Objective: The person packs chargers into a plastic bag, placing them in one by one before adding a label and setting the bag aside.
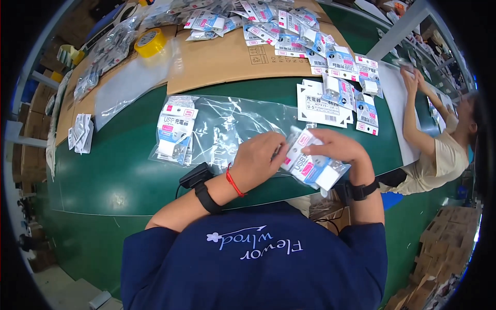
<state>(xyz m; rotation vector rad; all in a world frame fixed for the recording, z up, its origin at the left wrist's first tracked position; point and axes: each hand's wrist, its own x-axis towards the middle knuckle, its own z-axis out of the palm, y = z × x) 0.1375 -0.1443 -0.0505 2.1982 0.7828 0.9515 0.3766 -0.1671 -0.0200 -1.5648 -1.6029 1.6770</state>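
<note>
Slantwise over the table (113,178), right of centre, the clear charger packet (308,166) points its white block near right, holed end far left, printed pink and blue; the right hand (336,146) grips it, the left hand (262,156) curls beside it, its hold unclear

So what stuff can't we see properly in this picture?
- How many charger packets the right hand holds: head view, the front one covers those behind.
- How many packets sit in the left stack: head view, the top one hides the others.
- The far end of the packet pile: cut off by the head view's upper edge.
- What the co-worker's hands hold: blurred, head view.
</note>
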